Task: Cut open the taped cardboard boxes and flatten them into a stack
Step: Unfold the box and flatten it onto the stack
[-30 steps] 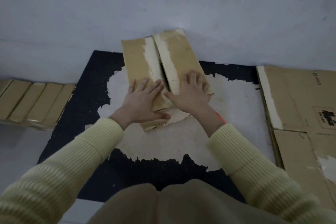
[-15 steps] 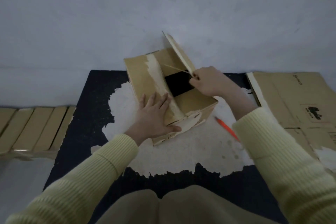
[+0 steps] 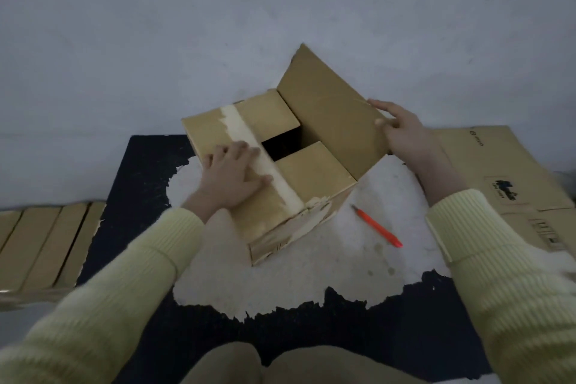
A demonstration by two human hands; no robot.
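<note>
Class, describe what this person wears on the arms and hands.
The left sleeve and right sleeve are pale yellow ribbed knit, with cuffs ending at the wrists. The left hand and right hand are bare: no gloves, rings or watch show.

1. Cardboard box (image 3: pixel 280 171): brown, upright; left top flap closed, edged with torn pale tape; right top flap (image 3: pixel 330 121) raised outward; interior dark.
2. Orange cutter (image 3: pixel 378 226): lying flat just right of the box, apart from it.
3. Flattened cardboard (image 3: pixel 498 171): flat, far right.
</note>
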